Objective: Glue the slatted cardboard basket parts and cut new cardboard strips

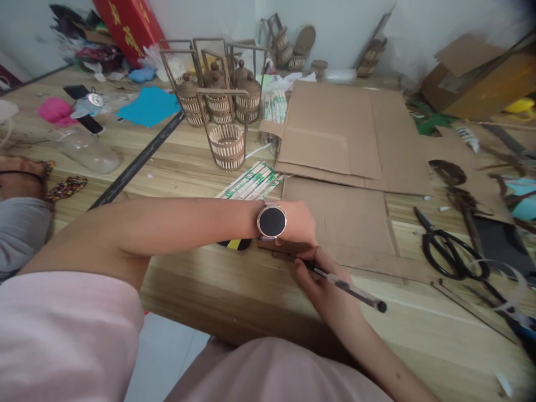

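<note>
Head view: right hand (pixel 328 293) pinches pen (pixel 352 289), slanting lower right; left hand (pixel 299 222), grip hidden, lies nearer cardboard sheet (pixel 352 218) up-frame.

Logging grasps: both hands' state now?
Left hand: over flat brown cardboard; grip mostly hidden, can't be told.
Right hand: closed, holding slim grey-and-black pen.

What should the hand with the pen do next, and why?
Perhaps the right hand should make one short mark on the nearest cardboard sheet: it holds the pen by that sheet's near edge, and the left hand seems to rest there, which could steady it.
</note>
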{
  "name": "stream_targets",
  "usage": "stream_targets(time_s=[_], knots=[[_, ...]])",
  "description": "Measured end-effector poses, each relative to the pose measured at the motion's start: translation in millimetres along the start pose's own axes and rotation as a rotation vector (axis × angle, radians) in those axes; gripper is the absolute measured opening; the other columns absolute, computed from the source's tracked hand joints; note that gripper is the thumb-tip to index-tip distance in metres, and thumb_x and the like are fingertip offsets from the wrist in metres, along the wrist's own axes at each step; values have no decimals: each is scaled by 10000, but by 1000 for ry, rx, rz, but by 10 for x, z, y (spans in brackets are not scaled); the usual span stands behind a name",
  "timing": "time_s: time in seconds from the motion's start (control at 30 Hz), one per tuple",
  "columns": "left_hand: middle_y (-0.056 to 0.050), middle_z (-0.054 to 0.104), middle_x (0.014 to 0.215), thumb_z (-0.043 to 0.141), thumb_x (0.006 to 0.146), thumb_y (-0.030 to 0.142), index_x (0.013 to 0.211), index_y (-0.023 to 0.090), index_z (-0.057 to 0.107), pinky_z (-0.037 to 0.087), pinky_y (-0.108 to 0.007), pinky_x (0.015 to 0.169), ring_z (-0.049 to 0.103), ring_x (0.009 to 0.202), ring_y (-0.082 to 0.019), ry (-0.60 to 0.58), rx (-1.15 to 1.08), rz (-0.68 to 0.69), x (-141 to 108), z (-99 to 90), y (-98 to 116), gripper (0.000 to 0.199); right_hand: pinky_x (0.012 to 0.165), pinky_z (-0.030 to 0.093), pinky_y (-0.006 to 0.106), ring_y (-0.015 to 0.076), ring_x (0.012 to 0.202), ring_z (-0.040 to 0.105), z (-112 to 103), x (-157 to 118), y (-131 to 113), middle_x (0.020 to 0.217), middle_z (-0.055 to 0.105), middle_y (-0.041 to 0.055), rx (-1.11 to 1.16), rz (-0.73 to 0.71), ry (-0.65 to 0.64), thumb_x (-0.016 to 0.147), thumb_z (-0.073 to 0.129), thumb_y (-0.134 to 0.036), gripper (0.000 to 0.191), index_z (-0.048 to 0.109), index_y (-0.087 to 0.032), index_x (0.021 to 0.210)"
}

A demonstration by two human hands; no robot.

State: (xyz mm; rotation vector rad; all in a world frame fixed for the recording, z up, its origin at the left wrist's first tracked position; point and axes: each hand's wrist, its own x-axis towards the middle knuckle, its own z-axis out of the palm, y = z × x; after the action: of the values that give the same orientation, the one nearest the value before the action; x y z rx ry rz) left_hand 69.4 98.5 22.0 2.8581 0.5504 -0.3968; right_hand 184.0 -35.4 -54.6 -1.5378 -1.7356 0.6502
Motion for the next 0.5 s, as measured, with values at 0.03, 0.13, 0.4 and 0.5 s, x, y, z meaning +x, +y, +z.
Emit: stream_targets(time_s=[0.03, 0.13, 0.4, 0.5], knots=[[34, 688, 521, 798, 726, 75, 891, 340, 808, 305, -262, 522, 614, 577, -163, -50, 24, 47, -10, -13, 2, 312, 483, 437, 247, 142, 525, 579, -60, -7, 12, 624, 652, -10, 7, 29, 11, 857, 577, -335, 149, 596, -244, 740], [64, 703, 562, 686, 750, -62, 1303, 458, 655, 304, -262, 549, 626, 611, -178, -182, 105, 128, -38, -53, 15, 760, 464, 441, 252, 149, 496, 586, -285, -40, 75, 598, 668, -6, -21, 120, 55, 843, 578, -392, 203, 620, -244, 711], [46, 735, 658, 649, 742, -100, 1440, 446, 528, 364, -259, 628, 618, 656, -195, -209, 161, 155, -21, -10, -14, 894, 478, 436, 252, 161, 556, 603, -365, -97, 107, 642, 667, 5, -24, 95, 50, 869, 582, -391, 201, 646, -241, 753], [59, 722, 644, 733, 659, -87, 1246, 433, 694, 353, -249, 611, 569, 599, -169, -135, 76, 136, 5, 64, -43, 786, 481, 424, 244, 145, 544, 579, -186, -72, 73, 648, 655, -2, 46, 48, 2, 882, 578, -357, 169, 636, -233, 784]])
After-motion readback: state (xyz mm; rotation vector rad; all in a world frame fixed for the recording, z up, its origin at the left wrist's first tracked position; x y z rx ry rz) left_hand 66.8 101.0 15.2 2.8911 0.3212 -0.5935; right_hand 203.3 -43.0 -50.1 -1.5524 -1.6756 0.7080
